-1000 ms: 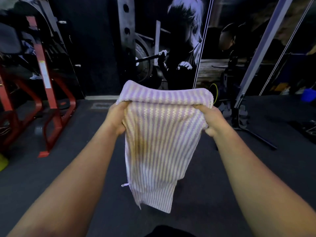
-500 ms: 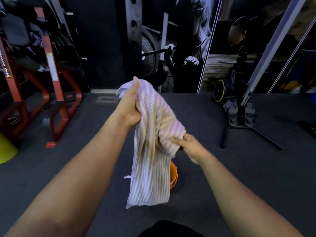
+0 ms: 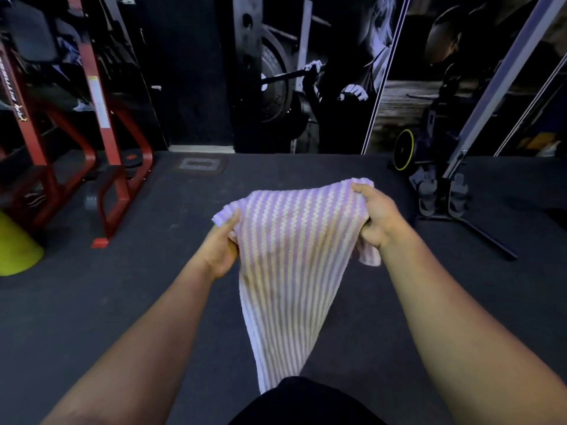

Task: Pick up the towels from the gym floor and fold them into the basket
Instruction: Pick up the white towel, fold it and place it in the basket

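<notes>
Head view, looking down past both forearms. Striped purple-and-white towel [image 3: 288, 259] held up in the air above the dark gym floor [image 3: 122, 302], spread between two hands. Left hand [image 3: 221, 246] grips the towel's upper left corner, thumb on top, fingers curled underneath the cloth. Right hand [image 3: 376, 214] grips the upper right corner, sitting higher than the left, fingers wrapped round a bunch of fabric; a small flap hangs below that wrist. Top edge runs taut and slanted between the hands. Rest of the towel hangs down, narrowing to a point near a dark garment [image 3: 306, 403] at the bottom edge. Red steel frame [image 3: 104, 142] stands at left, yellow cone [image 3: 15, 250] beside it. Grey machine post [image 3: 478, 118] with black base at right. Wall mural [image 3: 322, 72] behind.
</notes>
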Motion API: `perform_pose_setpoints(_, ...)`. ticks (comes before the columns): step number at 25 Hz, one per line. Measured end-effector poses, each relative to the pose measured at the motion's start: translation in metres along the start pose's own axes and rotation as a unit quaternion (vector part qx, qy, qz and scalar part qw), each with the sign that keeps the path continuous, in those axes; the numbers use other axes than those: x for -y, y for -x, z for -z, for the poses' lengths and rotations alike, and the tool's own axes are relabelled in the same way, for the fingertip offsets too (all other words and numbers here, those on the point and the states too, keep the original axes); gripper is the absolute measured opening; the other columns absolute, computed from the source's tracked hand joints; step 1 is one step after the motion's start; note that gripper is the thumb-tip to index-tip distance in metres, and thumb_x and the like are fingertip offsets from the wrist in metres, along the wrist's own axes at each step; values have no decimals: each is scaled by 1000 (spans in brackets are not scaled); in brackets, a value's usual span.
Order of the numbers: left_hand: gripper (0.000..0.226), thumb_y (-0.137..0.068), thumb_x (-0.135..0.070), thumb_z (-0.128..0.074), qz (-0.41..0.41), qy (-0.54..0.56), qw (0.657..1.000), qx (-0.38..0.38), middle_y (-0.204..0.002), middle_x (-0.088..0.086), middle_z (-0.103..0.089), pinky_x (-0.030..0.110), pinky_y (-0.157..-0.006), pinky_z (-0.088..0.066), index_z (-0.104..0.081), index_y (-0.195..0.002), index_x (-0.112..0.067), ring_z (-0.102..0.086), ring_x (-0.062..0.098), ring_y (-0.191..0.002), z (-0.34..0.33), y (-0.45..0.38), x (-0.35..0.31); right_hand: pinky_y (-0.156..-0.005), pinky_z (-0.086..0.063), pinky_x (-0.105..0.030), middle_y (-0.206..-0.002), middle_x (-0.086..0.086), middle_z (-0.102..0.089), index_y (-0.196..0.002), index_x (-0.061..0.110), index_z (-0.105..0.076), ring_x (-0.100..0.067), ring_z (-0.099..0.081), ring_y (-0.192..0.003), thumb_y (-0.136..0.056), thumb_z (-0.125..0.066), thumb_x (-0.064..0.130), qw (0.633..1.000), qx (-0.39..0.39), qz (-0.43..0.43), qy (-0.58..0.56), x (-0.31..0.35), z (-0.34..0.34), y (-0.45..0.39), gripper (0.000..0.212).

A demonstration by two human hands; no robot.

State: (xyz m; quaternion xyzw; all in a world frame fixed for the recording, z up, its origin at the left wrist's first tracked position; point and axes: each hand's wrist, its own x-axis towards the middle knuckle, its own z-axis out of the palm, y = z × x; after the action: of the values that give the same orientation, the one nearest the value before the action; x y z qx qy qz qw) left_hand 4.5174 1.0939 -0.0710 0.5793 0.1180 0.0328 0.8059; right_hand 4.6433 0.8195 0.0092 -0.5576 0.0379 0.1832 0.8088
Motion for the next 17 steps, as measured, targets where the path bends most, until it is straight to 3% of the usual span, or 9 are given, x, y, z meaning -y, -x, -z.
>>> perform_pose_setpoints(2, 57, -80, -46, -83, 69, -96, 991, 55, -115, 9, -76, 46, -104, -52, -71, -121, -10, -73, 24, -107, 4, 10, 18, -84, -61, -46, -111, -18, -74, -126, 7, -63, -29, -74, -98, -96, -68, 20, 1000, -11, 7, -20, 8, 4, -4, 33)
perform_pose_setpoints(5, 32, -91, -31, -74, 23, -98, 992, 75, -113, 11, -76, 43, -96, -53, -73, -114, -9, -72, 22, -102, -9, 2, 9, -94, -58, -49, -120, -13, -72, -119, 14, -68, -29, -71, -112, -96, -65, 44, 993, 20, 35, -115, 10, 22, -5, 38)
perform_pose_setpoints(7, 30, -97, -25, -66, -17, -122, 989, 81, -114, 13, -75, 40, -93, -56, -69, -119, -4, -72, 24, -102, -27, -8, -9, -101, -54, -49, -136, -5, -66, -137, 22, -60, -25, -65, -123, -85, -61, 68, 996, 75, 2, -53, -12, 43, -5, 69)
perform_pose_setpoints(9, 27, -102, -22, -63, -54, -120, 988, 80, -114, 16, -75, 40, -91, -59, -67, -118, 0, -72, 26, -102, -43, -15, -23, -104, -50, -47, -134, -4, -67, -149, 18, -49, -23, -65, -119, -85, -71, 53, 991, 71, -55, 101, -42, 56, 1, 76)
perform_pose_setpoints(12, 17, -100, -21, -68, -76, -89, 993, 24, -106, 15, -75, 43, -89, -60, -63, -107, -6, -73, 28, -99, -50, -20, -35, -91, -57, -39, -112, -14, -76, -132, -1, -63, -30, -70, -107, -94, -70, 20, 981, 68, -61, 173, -59, 58, 3, 43)
perform_pose_setpoints(14, 39, -90, -31, -79, -74, -129, 989, 25, -114, 10, -75, 45, -96, -58, -59, -116, -9, -72, 25, -107, -29, -29, -27, -78, -62, -33, -112, -16, -75, -124, 1, -66, -27, -73, -101, -98, -67, 18, 989, 47, -37, 137, -43, 52, 0, 32)
perform_pose_setpoints(17, 75, -64, -55, -92, 51, -337, 938, 69, -118, 1, -75, 47, -101, -55, -67, -122, -16, -72, 18, -110, 8, -29, -3, -80, -62, -37, -108, -17, -76, -116, 4, -69, -29, -73, -98, -99, -66, 20, 992, 42, 9, 122, -17, 39, -9, 23)
